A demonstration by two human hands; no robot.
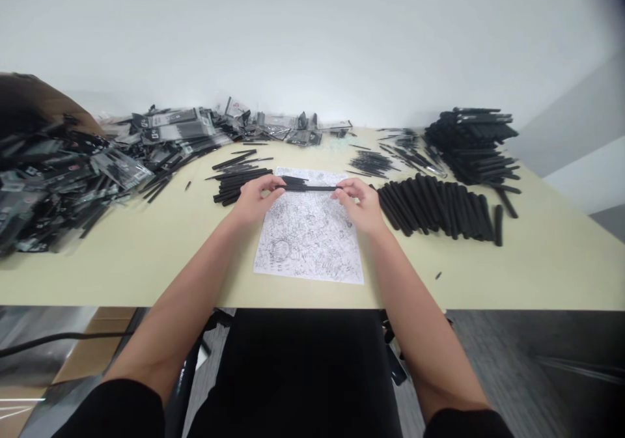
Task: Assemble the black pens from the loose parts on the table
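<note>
Between my hands a thin black rod [317,189] lies level over the top part of a scribbled white sheet [310,236]. My left hand [258,197] pinches its left end, beside a pile of black sticks [234,184]. The right end is between the thumb and fingers of my right hand [360,204]. Just right of that hand, a long row of thick black tubes [434,207] rests on the table. Several thin dark pieces [374,163] lie behind it.
Plastic-wrapped black packets [63,184] are heaped at the left, by a brown box [53,96], and along the wall. A stack of black sticks [473,142] stands at the back right. The pale table's [537,262] front edge is near my body.
</note>
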